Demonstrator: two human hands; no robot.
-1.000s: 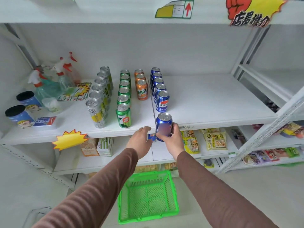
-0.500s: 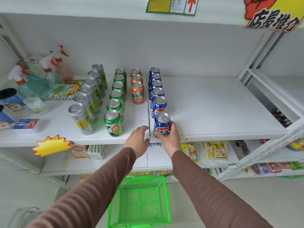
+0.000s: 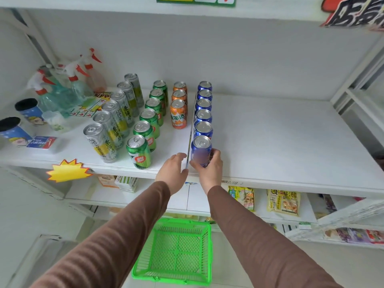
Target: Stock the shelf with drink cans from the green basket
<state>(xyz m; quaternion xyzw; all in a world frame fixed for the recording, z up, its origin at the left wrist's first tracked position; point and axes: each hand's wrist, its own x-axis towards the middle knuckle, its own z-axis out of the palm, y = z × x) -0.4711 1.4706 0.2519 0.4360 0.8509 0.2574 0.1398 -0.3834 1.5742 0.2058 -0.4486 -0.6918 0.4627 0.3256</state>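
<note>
My right hand (image 3: 209,169) wraps the blue can (image 3: 201,150) at the shelf (image 3: 280,142) front edge, my left hand (image 3: 173,170) loose and empty beside it; I judge it rigid, slick, fairly heavy if full, best gripped mid-body.

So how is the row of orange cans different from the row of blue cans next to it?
The orange cans number three and stop well back from the shelf edge; the blue cans number six and reach nearly to the front. The blue row's front can is gripped by the right hand; no hand touches the orange ones. A thin divider stands between the rows. All stand upright in single file, tops silver.
</note>
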